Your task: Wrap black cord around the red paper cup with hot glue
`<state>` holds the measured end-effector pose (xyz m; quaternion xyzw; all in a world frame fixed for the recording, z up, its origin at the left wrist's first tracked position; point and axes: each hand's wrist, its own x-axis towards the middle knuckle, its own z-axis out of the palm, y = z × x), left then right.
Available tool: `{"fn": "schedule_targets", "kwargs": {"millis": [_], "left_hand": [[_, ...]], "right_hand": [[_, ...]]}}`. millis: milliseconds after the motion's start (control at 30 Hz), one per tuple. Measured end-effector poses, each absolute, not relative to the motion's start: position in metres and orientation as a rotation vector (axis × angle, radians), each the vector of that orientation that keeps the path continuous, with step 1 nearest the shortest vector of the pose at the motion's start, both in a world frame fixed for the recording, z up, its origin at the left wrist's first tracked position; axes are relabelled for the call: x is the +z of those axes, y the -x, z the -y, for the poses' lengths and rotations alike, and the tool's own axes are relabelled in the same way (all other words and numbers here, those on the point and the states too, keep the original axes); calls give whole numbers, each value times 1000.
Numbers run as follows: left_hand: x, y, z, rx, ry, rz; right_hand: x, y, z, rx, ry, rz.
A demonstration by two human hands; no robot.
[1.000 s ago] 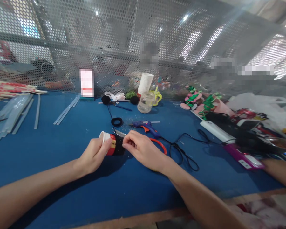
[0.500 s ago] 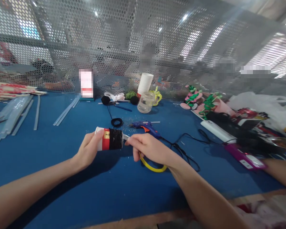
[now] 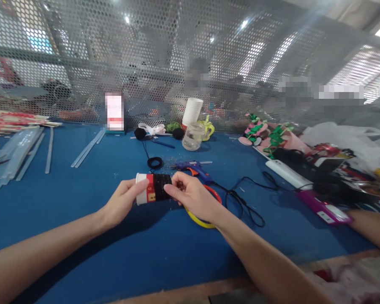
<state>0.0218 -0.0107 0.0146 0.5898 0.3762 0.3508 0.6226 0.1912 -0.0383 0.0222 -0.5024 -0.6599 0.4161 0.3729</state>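
Note:
A paper cup (image 3: 149, 194), white and red with black yarn wound round its base half, lies sideways in the air above the blue table. My left hand (image 3: 126, 198) is closed round its white rim end, thumb on the red band. At the black end, my right hand (image 3: 193, 194) pinches the cup's base edge between thumb and fingers. Whether a thin piece is also in those fingers is hidden. Under the right hand lies a yellow and red ring (image 3: 199, 221), partly covered. Just behind the hands is a blue glue gun (image 3: 196, 169).
A small coil of black yarn (image 3: 155, 162) lies behind the cup. Farther back stand a clear jar (image 3: 193, 137) and stacked white cups (image 3: 192, 111). Glue sticks (image 3: 22, 154) lie left. At right are a purple power strip (image 3: 324, 207), cables and another person's arm (image 3: 370, 228).
The cup and my left hand have shifted right and the cup has turned slightly. My right hand, earlier pinching a pale thin piece beside the base, now grips the base edge.

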Motion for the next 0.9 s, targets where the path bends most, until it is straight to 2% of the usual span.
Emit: {"fn": "schedule_targets", "kwargs": {"millis": [133, 200, 400, 600, 900], "left_hand": [[15, -26, 6, 783, -955, -827], [16, -27, 6, 775, -938, -830], [17, -28, 12, 786, -986, -909], [8, -27, 14, 745, -1137, -931], [6, -27, 14, 722, -1240, -952]], "right_hand": [[22, -190, 40, 922, 1349, 1877], [21, -189, 41, 847, 1364, 1935], [22, -187, 43, 354, 1221, 1950], [20, -183, 46, 364, 1183, 2135], [17, -180, 45, 410, 1236, 2092]]}}
